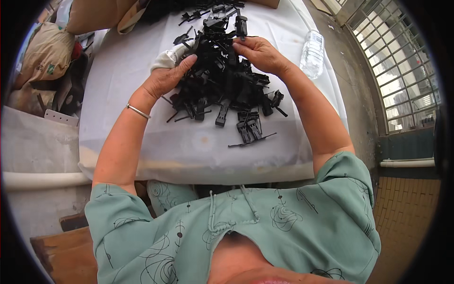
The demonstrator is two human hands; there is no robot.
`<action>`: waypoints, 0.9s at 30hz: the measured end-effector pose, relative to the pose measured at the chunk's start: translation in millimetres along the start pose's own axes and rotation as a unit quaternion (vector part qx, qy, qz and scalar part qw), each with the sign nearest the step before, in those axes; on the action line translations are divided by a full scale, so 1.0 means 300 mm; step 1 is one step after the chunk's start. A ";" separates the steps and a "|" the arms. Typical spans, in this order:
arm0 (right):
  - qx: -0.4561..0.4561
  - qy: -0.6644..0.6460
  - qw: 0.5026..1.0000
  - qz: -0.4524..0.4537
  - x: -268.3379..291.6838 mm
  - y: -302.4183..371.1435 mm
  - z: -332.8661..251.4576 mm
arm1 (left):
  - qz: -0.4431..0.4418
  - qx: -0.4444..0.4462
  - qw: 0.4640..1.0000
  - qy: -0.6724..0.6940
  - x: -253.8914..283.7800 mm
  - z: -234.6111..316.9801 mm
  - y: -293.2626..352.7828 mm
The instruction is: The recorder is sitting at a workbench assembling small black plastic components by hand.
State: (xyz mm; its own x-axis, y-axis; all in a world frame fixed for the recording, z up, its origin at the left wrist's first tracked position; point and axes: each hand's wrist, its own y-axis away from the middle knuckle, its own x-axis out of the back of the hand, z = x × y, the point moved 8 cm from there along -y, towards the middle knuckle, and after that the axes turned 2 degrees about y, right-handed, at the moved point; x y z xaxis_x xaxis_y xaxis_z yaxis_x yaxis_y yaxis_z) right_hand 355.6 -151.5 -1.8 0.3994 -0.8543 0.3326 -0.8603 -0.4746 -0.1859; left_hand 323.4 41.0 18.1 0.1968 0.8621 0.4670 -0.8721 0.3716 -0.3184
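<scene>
A heap of small black plastic parts (227,80) with thin rods and slotted bodies lies on the white-covered table (113,90). My left hand (168,75), its fingers partly under a whitish cloth covering (174,56), rests against the heap's left side. Its bare thumb stretches out over the parts, and the fingertips are partly hidden among them. On the far right side of the heap, the thumb and forefinger of my right hand (260,53) pinch at a black plastic part (232,56); its outline blends into the pile.
Several loose black parts (249,128) lie nearer to me. A clear plastic bottle (312,54) lies at the table's right edge. Stuffed sacks (47,54) crowd the left, with a brown box or bag (97,14) beyond. A barred window (402,61) is on the right.
</scene>
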 end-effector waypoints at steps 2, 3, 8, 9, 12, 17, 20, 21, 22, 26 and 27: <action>-0.015 0.147 0.989 -0.010 -0.025 0.085 -0.104 | -0.018 -0.013 0.999 -0.049 -0.008 0.069 0.057; -0.023 0.190 0.981 -0.019 -0.040 0.124 -0.123 | -0.036 -0.021 0.995 -0.091 -0.019 0.105 0.088; 0.090 0.463 0.882 -0.006 -0.085 0.279 -0.254 | -0.042 -0.148 0.889 -0.431 -0.072 0.263 0.205; 0.022 0.487 0.873 0.016 -0.057 0.310 -0.249 | -0.028 -0.139 0.864 -0.483 -0.072 0.281 0.218; -0.009 0.505 0.856 0.110 0.030 0.406 -0.261 | -0.017 -0.079 0.859 -0.506 -0.059 0.312 0.218; 0.146 0.235 0.950 0.146 -0.046 0.672 -0.380 | -0.090 -0.057 0.870 -0.482 -0.076 0.404 0.257; 0.116 0.321 0.932 0.126 -0.111 0.776 -0.337 | -0.016 -0.040 0.916 -0.398 -0.050 0.416 0.302; 0.117 0.317 0.932 0.130 -0.131 0.803 -0.321 | 0.030 -0.080 0.913 -0.399 -0.049 0.432 0.335; 0.125 0.335 0.925 0.127 -0.157 0.815 -0.308 | 0.030 -0.082 0.910 -0.406 -0.054 0.421 0.352; 0.111 0.418 0.891 0.135 -0.216 0.798 -0.199 | 0.093 -0.098 0.906 -0.402 -0.026 0.361 0.418; 0.117 0.418 0.891 0.136 -0.224 0.799 -0.186 | 0.115 -0.054 0.920 -0.371 -0.006 0.339 0.433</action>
State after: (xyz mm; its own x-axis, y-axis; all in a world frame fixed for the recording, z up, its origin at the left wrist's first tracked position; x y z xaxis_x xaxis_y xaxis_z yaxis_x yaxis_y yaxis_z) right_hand 105.0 -196.1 -16.9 -0.2732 -0.5348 0.7996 -0.7606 -0.3887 -0.5199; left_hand 164.3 52.7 59.7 -0.3815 0.4649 0.7990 -0.7948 0.2764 -0.5403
